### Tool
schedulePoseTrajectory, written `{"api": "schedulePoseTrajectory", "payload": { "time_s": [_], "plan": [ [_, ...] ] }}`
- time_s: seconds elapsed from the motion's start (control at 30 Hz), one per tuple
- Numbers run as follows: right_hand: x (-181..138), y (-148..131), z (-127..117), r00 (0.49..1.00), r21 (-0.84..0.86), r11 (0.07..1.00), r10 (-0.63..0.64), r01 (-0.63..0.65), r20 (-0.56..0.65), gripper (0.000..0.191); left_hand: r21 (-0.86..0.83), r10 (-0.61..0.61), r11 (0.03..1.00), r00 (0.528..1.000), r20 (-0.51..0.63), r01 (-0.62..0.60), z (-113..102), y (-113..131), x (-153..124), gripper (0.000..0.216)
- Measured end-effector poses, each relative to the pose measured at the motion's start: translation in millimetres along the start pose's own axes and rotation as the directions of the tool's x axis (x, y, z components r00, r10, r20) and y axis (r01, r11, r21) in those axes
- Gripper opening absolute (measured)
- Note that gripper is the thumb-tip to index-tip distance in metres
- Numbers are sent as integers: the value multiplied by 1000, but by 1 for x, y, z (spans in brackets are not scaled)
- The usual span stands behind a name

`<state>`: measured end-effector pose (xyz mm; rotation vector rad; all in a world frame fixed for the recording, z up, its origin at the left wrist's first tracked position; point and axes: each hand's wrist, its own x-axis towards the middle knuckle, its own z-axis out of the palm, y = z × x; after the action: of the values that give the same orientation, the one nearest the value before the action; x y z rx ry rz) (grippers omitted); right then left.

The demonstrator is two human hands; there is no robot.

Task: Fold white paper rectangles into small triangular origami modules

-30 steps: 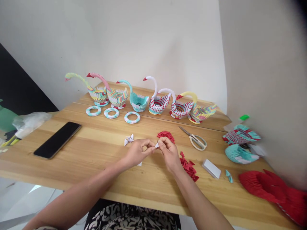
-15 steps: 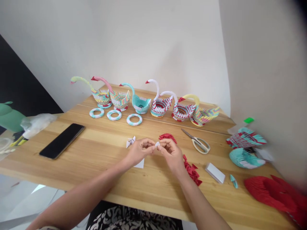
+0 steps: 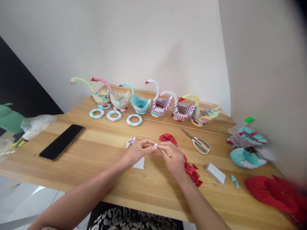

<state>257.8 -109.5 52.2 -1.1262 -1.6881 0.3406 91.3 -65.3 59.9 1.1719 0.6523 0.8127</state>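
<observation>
Between the fingertips of both hands is a small piece of white folded paper [image 3: 155, 145], mostly covered by the fingers. My left hand [image 3: 139, 151] pinches it from the left, and my right hand [image 3: 172, 155] pinches it from the right. Just beyond my left hand lie a few white folded paper pieces [image 3: 129, 142]. A flat white paper sheet [image 3: 139, 163] rests under my left wrist. Red folded paper triangles lie in one pile [image 3: 168, 138] behind my right hand and in another pile [image 3: 193, 172] beside my right wrist.
Several paper swans [image 3: 140, 104] line the back, with three paper rings [image 3: 134, 119] in front. Scissors [image 3: 200, 144] and a white stack of paper [image 3: 215, 172] lie to the right, near teal [image 3: 247, 158] and red [image 3: 271, 191] folded-paper bodies. A phone [image 3: 62, 141] lies left on the wooden table [image 3: 100, 140].
My right fingers have shifted slightly up and left, closing flatter over the white paper piece. Less of the paper shows now. My left hand stays nearly in place.
</observation>
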Motion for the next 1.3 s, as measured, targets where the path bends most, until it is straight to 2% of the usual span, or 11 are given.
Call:
{"api": "schedulePoseTrajectory", "payload": {
  "time_s": [0.1, 0.17, 0.23, 0.33, 0.53, 0.7, 0.9, 1.07, 1.3],
  "plan": [
    [1, -3, -1, 995, 37, 995, 97, -98, 12, 15, 195, 89, 978, 993, -84, -71, 3, 1, -2, 25],
    [1, -3, -3, 980, 79, 977, 198, -199, 23, 18, 361, 178, 924, 977, -118, -125, 4, 2, -5, 19],
    [2, -3, -4, 967, 122, 959, 251, -255, 49, 18, 525, 267, 833, 958, -103, -175, 4, 3, -7, 16],
    [2, -2, -5, 966, 132, 958, 244, -254, 86, 12, 684, 343, 692, 939, -33, -229, 3, 2, -9, 15],
    [3, -2, -4, 931, 218, 906, 357, -364, 71, 13, 781, 481, 525, 875, 56, -338, 1, -5, -9, 16],
    [3, -3, -1, 896, 322, 836, 426, -443, 126, 17, 817, 523, 427, 843, 126, -387, 0, -4, -10, 18],
    [2, -3, 0, 889, 302, 837, 434, -457, 145, 18, 838, 568, 369, 811, 138, -401, -2, -4, -10, 24],
    [0, -2, 0, 916, 209, 892, 385, -400, 109, 16, 822, 604, 343, 777, 176, -454, -1, -1, -11, 25],
    [2, -4, -4, 985, 7, 989, 144, -146, 89, 11, 821, 495, 468, 866, 62, -327, 3, 2, -13, 18]
  ]
}}
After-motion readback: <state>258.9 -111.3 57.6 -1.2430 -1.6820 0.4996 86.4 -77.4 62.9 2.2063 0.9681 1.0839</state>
